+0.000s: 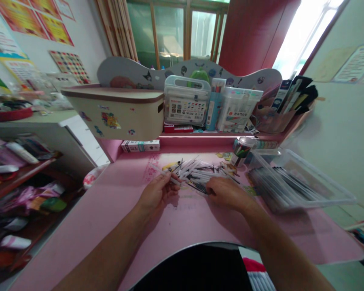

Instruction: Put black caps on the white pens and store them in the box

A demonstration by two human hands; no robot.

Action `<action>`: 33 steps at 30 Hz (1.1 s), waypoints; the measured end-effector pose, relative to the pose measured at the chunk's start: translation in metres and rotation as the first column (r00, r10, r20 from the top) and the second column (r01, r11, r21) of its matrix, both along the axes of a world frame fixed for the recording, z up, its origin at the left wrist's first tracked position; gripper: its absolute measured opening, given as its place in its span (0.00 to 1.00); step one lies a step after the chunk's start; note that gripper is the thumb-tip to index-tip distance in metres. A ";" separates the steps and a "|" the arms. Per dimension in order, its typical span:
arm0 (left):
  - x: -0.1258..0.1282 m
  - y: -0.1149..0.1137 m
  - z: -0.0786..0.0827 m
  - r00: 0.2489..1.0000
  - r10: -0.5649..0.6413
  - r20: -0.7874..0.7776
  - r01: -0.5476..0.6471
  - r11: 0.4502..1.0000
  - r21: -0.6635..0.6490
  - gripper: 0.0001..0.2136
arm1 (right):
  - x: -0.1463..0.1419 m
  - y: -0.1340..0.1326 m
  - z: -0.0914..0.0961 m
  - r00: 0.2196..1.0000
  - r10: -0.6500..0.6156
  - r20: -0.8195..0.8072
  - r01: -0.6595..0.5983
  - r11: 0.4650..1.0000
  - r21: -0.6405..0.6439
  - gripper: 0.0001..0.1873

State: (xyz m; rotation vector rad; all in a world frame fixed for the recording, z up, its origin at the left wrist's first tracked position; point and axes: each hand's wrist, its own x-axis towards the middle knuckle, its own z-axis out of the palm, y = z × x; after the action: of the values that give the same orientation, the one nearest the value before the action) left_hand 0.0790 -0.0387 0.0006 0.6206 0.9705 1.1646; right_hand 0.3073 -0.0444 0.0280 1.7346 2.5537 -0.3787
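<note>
A loose pile of pens (197, 171), white and black, lies spread on the pink desk (115, 210) in front of me. My left hand (157, 192) is closed in a pinch on one white pen at the pile's left edge. My right hand (226, 192) rests palm down on the pile's right side, fingers curled over the black pens; what it grips is hidden.
A clear plastic tray (294, 182) holding several dark pens sits at the right. A small can (241, 150) stands behind the pile. Marker cases (186, 101) line the back shelf, beside a cream box (118, 113). Cluttered shelves (21, 178) stand at the left.
</note>
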 end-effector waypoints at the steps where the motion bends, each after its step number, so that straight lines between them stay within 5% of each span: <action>1: 0.000 -0.001 0.001 1.000 -0.005 0.003 0.005 1.000 -0.002 0.12 | -0.003 -0.002 -0.001 1.000 -0.009 0.013 0.009 1.000 0.000 0.08; 10: -0.004 -0.002 0.004 0.999 -0.030 0.016 0.029 0.999 0.015 0.10 | -0.015 -0.004 -0.005 0.982 0.017 -0.187 -0.019 1.000 -0.008 0.08; 17: -0.005 -0.002 0.009 0.998 -0.069 0.008 0.068 0.997 0.022 0.09 | -0.017 -0.007 -0.007 0.998 -0.069 0.012 0.069 0.997 0.028 0.09; 25: -0.005 -0.002 0.007 0.998 -0.067 0.017 0.066 0.997 0.045 0.06 | -0.040 -0.004 -0.017 0.982 -0.130 -0.134 0.135 0.991 0.025 0.13; 33: -0.004 -0.002 0.004 0.997 -0.081 0.011 0.080 0.996 0.032 0.04 | -0.026 -0.001 -0.021 0.990 -0.141 -0.023 0.142 0.987 0.077 0.11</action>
State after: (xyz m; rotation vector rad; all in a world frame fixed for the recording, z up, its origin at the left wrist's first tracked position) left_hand 0.0749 -0.0412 0.0048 0.6719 0.9103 1.1128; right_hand 0.2811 -0.0456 0.0073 1.9554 2.4968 -0.3037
